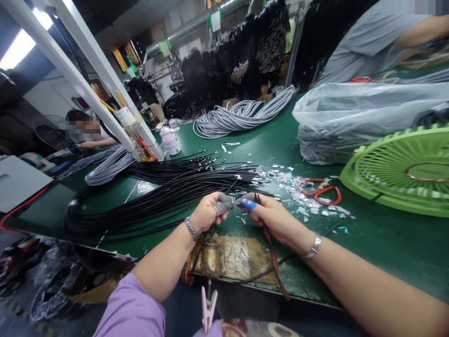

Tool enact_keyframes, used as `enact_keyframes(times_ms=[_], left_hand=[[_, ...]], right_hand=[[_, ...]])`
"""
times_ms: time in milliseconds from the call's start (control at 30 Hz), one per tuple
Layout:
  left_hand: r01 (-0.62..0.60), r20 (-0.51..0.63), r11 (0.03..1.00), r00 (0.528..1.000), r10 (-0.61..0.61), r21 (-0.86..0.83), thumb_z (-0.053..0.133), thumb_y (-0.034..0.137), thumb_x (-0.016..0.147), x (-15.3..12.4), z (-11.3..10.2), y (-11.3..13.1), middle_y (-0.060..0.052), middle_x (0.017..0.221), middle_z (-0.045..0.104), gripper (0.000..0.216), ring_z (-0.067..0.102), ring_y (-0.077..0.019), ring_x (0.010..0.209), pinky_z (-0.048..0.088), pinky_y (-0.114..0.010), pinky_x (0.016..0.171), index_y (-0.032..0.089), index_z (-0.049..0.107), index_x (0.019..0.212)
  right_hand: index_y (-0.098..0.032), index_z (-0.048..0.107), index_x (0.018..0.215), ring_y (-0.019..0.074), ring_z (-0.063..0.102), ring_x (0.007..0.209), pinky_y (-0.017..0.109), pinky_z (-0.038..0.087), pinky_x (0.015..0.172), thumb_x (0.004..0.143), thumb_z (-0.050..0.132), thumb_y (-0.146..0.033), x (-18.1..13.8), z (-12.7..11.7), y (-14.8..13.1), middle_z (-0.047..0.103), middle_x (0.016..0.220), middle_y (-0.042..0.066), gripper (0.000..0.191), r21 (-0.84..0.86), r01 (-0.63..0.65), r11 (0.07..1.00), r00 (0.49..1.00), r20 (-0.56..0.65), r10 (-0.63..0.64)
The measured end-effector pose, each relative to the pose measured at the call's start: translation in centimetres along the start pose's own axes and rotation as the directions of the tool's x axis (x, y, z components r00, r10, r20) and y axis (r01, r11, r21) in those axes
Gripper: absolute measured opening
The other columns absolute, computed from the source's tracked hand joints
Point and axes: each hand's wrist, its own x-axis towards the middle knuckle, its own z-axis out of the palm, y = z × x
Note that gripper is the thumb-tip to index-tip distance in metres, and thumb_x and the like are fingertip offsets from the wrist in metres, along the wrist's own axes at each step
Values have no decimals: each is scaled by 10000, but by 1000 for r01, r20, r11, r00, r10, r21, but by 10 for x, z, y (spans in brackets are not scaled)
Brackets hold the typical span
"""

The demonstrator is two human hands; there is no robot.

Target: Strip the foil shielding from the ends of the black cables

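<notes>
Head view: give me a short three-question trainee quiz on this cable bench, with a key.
1. True or false: the right hand holds the red scissors.
2. What colour is the tape on a right fingertip? A) red B) blue C) yellow
3. Fill in: the left hand and the right pinch a cable end from the long bundle of ____ cables.
Key: 1. False; the scissors lie on the green table among cut scraps, near the green fan. 2. B. 3. Black.
</notes>
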Motion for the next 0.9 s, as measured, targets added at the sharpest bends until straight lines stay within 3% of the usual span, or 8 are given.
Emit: enact_keyframes(times_ms=[233, 333, 433, 600, 733, 800, 900], left_hand=[[1, 67, 1000, 998, -3, 31, 707, 567, 584, -1, 0, -2, 77, 455, 492, 480, 337, -25, 305, 207, -164, 323, 166, 477, 714], [18, 141, 998, 990, -25, 54, 707, 561, 594, -1, -1, -4, 77, 458, 495, 474, 341, -29, 305, 219, -164, 316, 167, 481, 729], [11, 140, 999, 990, -15, 34, 702, 561, 602, 0, -3, -5, 76, 464, 498, 472, 341, -26, 305, 211, -160, 316, 166, 476, 727], [10, 97, 1000, 995, -9, 0, 703, 549, 597, 0, -2, -2, 76, 465, 494, 467, 331, -21, 301, 187, -156, 315, 165, 465, 719], [20, 89, 1000, 996, -21, 10, 707, 543, 588, 0, -1, -2, 76, 462, 493, 466, 333, -23, 302, 192, -156, 316, 167, 461, 713], [18, 78, 1000, 997, -19, 16, 707, 544, 587, 0, -1, -2, 76, 461, 492, 465, 334, -23, 302, 200, -156, 316, 167, 462, 707], [12, 66, 1000, 998, -13, 25, 708, 541, 590, 1, -1, -2, 75, 460, 491, 461, 343, -24, 303, 213, -155, 319, 166, 465, 700]], right_hand=[[-191, 558, 751, 79, 279, 454, 236, 207, 419, 637, 691, -533, -1, 1, 1, 384, 500, -88, 385, -133, 87, 987, 996, 3, -88], [-200, 542, 713, 82, 282, 453, 238, 211, 417, 656, 669, -517, -1, 1, 4, 390, 504, -81, 345, -180, 77, 981, 997, 26, -74], [-198, 539, 668, 83, 306, 462, 233, 220, 418, 630, 692, -502, -1, 2, 5, 415, 510, -70, 342, -204, 49, 978, 998, 59, -37], [-190, 557, 723, 69, 284, 439, 217, 198, 409, 619, 685, -518, 1, 2, 5, 405, 492, -81, 368, -47, -26, 999, 1000, -17, 25], [-191, 548, 723, 68, 287, 427, 216, 203, 400, 614, 699, -524, 1, 2, 5, 423, 493, -76, 381, 25, -60, 998, 998, 11, 60], [-198, 548, 716, 78, 310, 432, 220, 238, 411, 635, 697, -501, 1, 2, 5, 416, 489, -77, 347, -21, 11, 1000, 1000, 8, -11], [-205, 586, 703, 124, 458, 535, 253, 370, 504, 695, 674, -423, -2, 1, 6, 532, 579, -24, 236, -236, 291, 927, 956, 100, -275]])
